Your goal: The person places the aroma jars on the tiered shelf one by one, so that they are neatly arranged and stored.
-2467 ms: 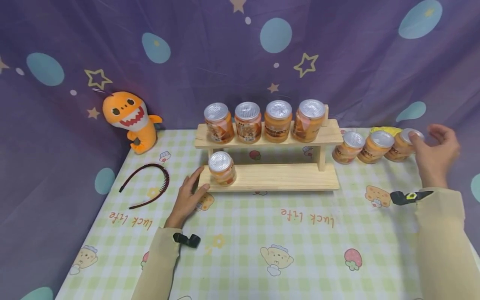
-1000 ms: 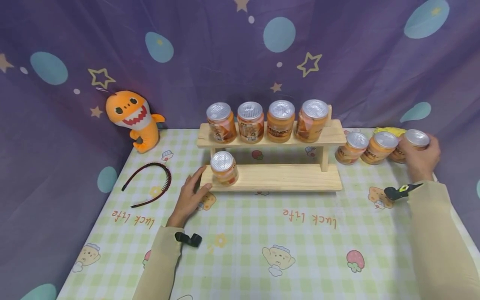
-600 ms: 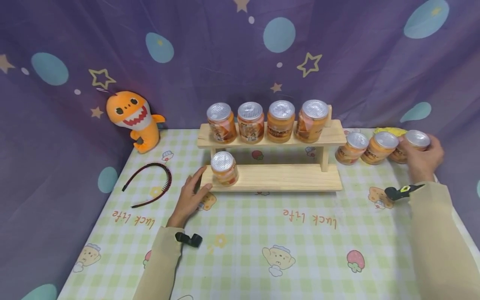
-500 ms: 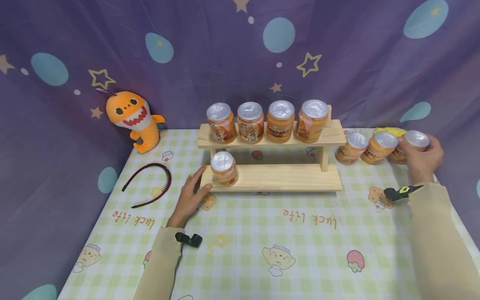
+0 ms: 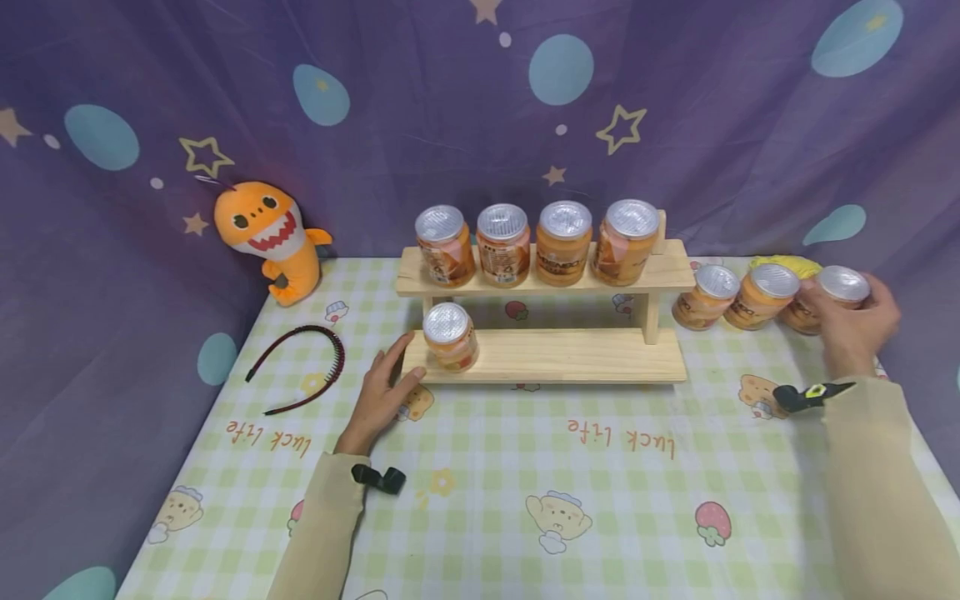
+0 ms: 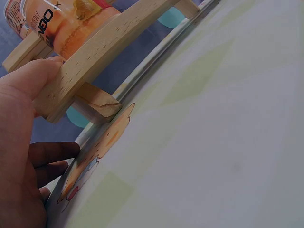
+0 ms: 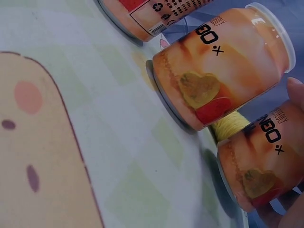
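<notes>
On the right of the head view, my right hand (image 5: 858, 325) grips an orange-labelled can (image 7: 263, 159) with a silver lid, the outermost of three in a row. Its base is close to the tablecloth. Beside it stand a middle can (image 5: 762, 298) and another can (image 5: 705, 298) nearest the rack. My left hand (image 5: 378, 400) holds the left end of a two-tier wooden rack (image 5: 570, 354), thumb at the front edge and fingers toward the back. A single can (image 5: 452, 337) stands upright on the lower tier, close to that hand. Several more cans (image 5: 562, 243) line the upper tier.
An orange plush shark (image 5: 270, 242) leans at the back left. A dark toothed headband (image 5: 337, 358) lies on the checked tablecloth (image 5: 480, 500) left of the rack. Something yellow (image 5: 791, 265) lies behind the right-hand cans. A purple patterned curtain (image 5: 420, 133) hangs behind.
My right hand has come in from the right and wrapped round the outermost can, which has shifted slightly right, away from its neighbour. My left hand has stayed on the rack.
</notes>
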`<state>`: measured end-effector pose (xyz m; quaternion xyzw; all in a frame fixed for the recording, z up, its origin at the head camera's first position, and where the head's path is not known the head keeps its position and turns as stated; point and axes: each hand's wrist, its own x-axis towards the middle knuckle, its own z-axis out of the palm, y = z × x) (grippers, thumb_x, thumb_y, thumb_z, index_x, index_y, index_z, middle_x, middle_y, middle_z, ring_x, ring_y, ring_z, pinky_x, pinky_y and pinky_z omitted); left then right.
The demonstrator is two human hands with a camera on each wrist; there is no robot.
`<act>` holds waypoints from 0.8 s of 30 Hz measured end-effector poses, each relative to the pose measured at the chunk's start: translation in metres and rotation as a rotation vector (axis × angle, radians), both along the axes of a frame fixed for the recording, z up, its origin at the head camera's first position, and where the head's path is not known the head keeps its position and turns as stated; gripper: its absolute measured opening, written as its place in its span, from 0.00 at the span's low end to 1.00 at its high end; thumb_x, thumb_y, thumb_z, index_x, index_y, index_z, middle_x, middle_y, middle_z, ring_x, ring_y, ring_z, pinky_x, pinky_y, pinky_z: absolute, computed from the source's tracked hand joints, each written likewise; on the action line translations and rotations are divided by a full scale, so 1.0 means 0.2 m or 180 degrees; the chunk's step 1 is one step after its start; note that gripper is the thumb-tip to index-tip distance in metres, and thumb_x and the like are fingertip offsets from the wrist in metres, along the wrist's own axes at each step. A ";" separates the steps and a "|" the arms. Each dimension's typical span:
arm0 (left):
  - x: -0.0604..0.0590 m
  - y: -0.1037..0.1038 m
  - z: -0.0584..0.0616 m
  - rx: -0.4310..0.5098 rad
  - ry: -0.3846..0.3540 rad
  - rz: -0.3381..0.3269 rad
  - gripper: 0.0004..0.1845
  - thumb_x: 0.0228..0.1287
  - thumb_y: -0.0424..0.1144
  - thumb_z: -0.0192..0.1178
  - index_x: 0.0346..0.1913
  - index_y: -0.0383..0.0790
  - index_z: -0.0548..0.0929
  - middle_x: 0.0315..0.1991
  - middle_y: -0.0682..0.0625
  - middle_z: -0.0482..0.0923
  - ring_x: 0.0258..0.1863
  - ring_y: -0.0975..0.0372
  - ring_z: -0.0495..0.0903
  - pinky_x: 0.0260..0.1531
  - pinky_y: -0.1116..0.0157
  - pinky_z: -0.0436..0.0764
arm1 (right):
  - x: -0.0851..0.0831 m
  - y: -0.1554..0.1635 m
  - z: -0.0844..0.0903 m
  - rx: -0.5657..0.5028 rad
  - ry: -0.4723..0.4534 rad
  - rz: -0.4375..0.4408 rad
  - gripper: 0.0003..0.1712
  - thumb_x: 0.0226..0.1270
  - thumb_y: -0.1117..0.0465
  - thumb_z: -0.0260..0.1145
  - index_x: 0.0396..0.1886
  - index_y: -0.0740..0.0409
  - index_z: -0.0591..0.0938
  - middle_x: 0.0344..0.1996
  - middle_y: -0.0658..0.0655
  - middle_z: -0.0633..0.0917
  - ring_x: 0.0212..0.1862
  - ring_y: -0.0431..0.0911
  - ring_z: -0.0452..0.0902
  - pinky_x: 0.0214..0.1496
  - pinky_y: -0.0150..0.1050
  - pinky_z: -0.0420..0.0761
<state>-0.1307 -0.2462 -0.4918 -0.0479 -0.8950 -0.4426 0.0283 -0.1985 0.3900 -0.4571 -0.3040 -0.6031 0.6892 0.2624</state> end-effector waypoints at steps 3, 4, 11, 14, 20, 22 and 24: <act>0.00 0.00 0.00 0.0005 0.0004 -0.0003 0.35 0.71 0.48 0.60 0.78 0.53 0.62 0.76 0.44 0.64 0.79 0.44 0.57 0.82 0.45 0.39 | 0.02 0.00 0.01 -0.0020 0.0115 -0.0013 0.35 0.45 0.70 0.82 0.55 0.48 0.81 0.45 0.40 0.79 0.50 0.33 0.74 0.53 0.20 0.74; 0.00 0.00 0.00 0.0003 0.0006 -0.0005 0.35 0.71 0.48 0.60 0.78 0.53 0.62 0.76 0.44 0.64 0.78 0.44 0.57 0.82 0.45 0.39 | 0.02 0.00 0.01 -0.0014 0.0132 -0.0022 0.35 0.44 0.70 0.82 0.55 0.48 0.81 0.45 0.40 0.79 0.50 0.33 0.74 0.53 0.20 0.74; 0.00 0.00 0.00 0.0019 0.0012 -0.0018 0.35 0.70 0.47 0.60 0.78 0.52 0.62 0.77 0.44 0.64 0.78 0.45 0.58 0.82 0.45 0.39 | 0.05 0.01 0.01 0.0049 0.0183 -0.0022 0.33 0.47 0.70 0.80 0.55 0.48 0.81 0.45 0.41 0.80 0.50 0.33 0.75 0.54 0.21 0.74; 0.00 0.00 0.00 0.0017 0.0011 -0.0020 0.35 0.70 0.47 0.60 0.78 0.52 0.62 0.77 0.44 0.64 0.78 0.45 0.58 0.82 0.45 0.39 | 0.07 0.02 0.01 0.0075 0.0261 -0.0029 0.32 0.46 0.71 0.80 0.53 0.49 0.81 0.44 0.42 0.81 0.48 0.34 0.76 0.51 0.21 0.74; 0.00 0.00 0.00 0.0008 0.0005 -0.0019 0.35 0.70 0.47 0.60 0.78 0.52 0.62 0.77 0.44 0.64 0.78 0.44 0.58 0.82 0.45 0.39 | 0.11 0.01 0.04 0.0102 0.0504 -0.0004 0.28 0.42 0.74 0.80 0.46 0.53 0.84 0.39 0.45 0.84 0.43 0.35 0.78 0.46 0.22 0.76; 0.00 0.00 0.00 0.0009 -0.0001 -0.0014 0.35 0.70 0.47 0.60 0.78 0.52 0.62 0.77 0.44 0.64 0.78 0.44 0.57 0.82 0.45 0.39 | 0.12 0.00 0.05 0.0096 0.0552 0.0006 0.27 0.42 0.75 0.80 0.45 0.54 0.85 0.38 0.45 0.85 0.42 0.36 0.79 0.45 0.22 0.77; 0.00 0.00 0.00 0.0006 0.0001 -0.0011 0.35 0.70 0.47 0.60 0.78 0.53 0.62 0.77 0.44 0.64 0.78 0.44 0.57 0.82 0.45 0.39 | 0.14 -0.01 0.06 0.0129 0.0551 0.0003 0.28 0.41 0.74 0.80 0.45 0.54 0.85 0.37 0.45 0.85 0.42 0.35 0.79 0.45 0.22 0.76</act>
